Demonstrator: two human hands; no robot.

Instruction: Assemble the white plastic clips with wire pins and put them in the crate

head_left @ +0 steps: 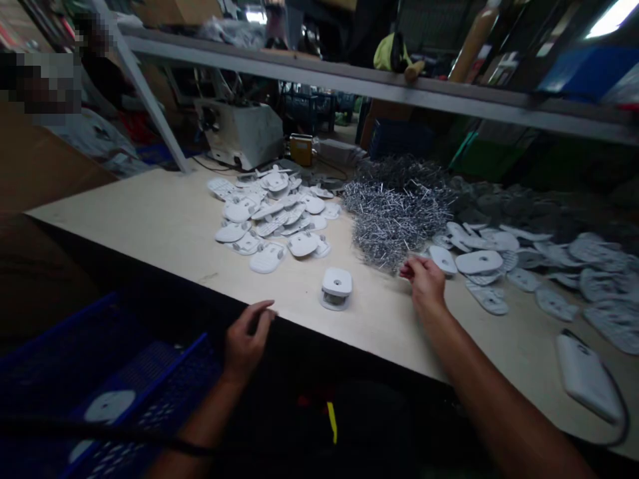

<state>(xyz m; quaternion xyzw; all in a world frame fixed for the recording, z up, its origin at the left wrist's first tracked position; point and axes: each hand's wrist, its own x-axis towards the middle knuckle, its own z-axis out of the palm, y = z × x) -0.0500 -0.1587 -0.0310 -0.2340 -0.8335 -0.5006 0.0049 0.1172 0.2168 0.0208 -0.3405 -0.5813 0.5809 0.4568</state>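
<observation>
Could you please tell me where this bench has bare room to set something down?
The left end of the table is bare up to the white shell pile. A smaller patch lies between the right hand and the white device. Metal pins crowd the middle.

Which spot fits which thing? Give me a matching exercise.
Things:
1. heap of thin silver metal pins
2. small white square plastic block
3. blue perforated plastic crate
4. flat white plastic box with cable

Places:
a. lower left, below table
b. between left hand and right hand
c. far right
d. between two heaps of white plastic shells

Pairs: 1-d, 2-b, 3-a, 4-c
</observation>
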